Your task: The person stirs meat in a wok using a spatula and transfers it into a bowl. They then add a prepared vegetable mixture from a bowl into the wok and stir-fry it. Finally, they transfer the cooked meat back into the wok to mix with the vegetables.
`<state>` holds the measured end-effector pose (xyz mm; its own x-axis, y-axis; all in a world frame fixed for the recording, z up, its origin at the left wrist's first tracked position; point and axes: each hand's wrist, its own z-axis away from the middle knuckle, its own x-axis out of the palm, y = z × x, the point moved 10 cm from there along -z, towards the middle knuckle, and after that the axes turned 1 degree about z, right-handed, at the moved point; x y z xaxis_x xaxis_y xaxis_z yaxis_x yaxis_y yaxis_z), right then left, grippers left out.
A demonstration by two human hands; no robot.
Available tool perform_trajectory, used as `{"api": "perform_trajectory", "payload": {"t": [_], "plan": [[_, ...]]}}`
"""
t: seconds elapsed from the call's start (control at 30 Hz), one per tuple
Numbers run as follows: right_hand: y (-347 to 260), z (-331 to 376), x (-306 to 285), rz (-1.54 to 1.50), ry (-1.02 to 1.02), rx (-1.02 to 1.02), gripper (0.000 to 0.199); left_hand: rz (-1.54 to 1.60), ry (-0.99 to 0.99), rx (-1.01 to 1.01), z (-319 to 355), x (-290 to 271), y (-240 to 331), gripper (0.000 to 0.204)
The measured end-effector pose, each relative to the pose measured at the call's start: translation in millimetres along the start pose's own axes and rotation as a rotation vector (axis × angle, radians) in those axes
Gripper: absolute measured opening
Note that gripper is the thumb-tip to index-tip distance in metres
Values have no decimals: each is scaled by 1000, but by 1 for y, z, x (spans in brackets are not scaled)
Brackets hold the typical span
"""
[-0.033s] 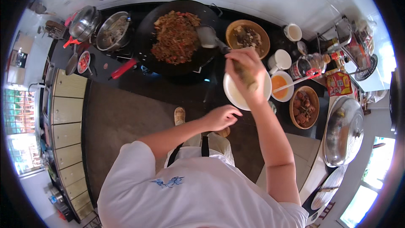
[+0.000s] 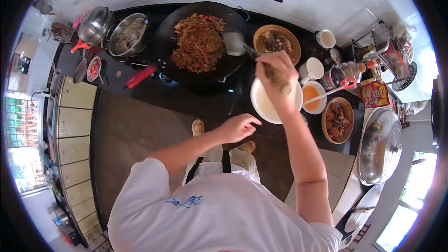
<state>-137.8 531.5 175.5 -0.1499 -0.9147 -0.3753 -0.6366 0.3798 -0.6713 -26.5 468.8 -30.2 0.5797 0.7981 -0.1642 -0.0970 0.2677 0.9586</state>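
My right hand is closed around the wooden handle of a wok spatula. The broad metal blade rests inside the dark wok, against the right side of a heap of stir-fried noodles with red bits in it. Beneath my right hand and wrist is a white bowl with something pale inside, partly hidden by the hand. My left hand hangs near the counter's front edge, left of that bowl. Its fingers are loosely bent and apart, with nothing in them.
Right of the wok stand a tan bowl of dark food, white mugs, a bowl of orange liquid and a bowl of meat. The wok's red handle juts leftward. A steel pot stands at left.
The whole view has shifted slightly. My left hand has moved a little left, away from the white bowl. My right hand still grips the wok spatula, its blade still beside the noodles.
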Motion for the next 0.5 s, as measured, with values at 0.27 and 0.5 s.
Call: {"api": "perform_trajectory", "payload": {"t": [0.27, 0.5], "plan": [[26, -59, 48, 234, 36, 544, 23, -118, 325, 128, 127, -215, 25, 29], [149, 32, 131, -750, 336, 843, 22, -24, 435, 87, 172, -316, -13, 27]]}}
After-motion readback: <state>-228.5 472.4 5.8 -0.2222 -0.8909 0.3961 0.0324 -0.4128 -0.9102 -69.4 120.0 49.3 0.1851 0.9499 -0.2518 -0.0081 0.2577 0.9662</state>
